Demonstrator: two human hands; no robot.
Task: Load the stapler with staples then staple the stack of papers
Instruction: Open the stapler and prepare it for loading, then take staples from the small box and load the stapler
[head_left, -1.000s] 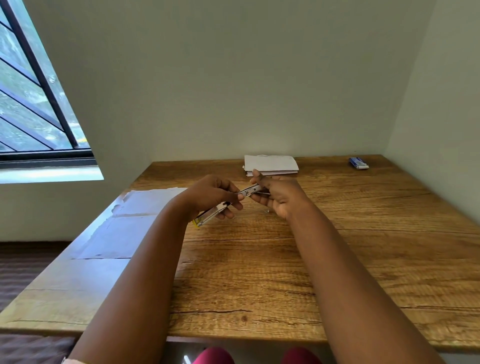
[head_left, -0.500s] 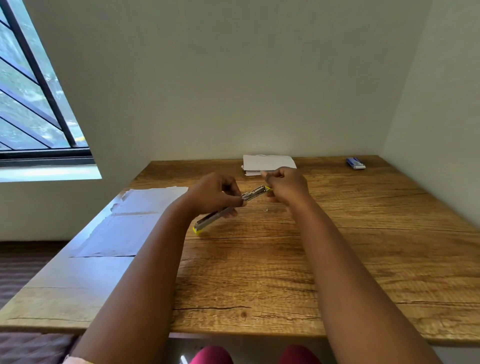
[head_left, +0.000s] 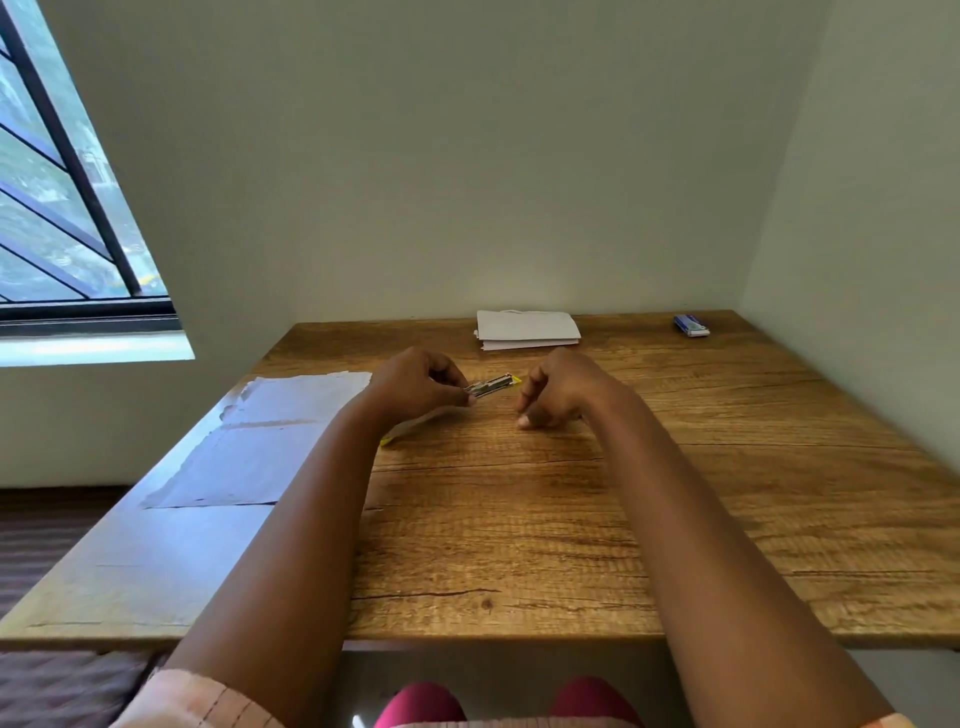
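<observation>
My left hand (head_left: 415, 384) grips a slim metal stapler (head_left: 491, 386) with yellow ends, held just above the wooden table (head_left: 675, 493); its front end sticks out to the right of my fingers and its rear yellow tip shows below my wrist. My right hand (head_left: 556, 389) is a short way to the right of the stapler, apart from it, fingers curled with fingertips near the table; whether it pinches staples I cannot tell. A stack of white papers (head_left: 527, 330) lies at the back of the table. A small blue staple box (head_left: 691, 325) sits at the back right.
A flattened sheet of pale paper (head_left: 260, 436) covers the table's left part. Walls close the table at the back and right. A window (head_left: 57, 218) is at the left. My knees in pink show below the near edge.
My right hand has come off the stapler's front end and moved down to the right, toward the table. My left hand keeps hold of the stapler in about the same place.
</observation>
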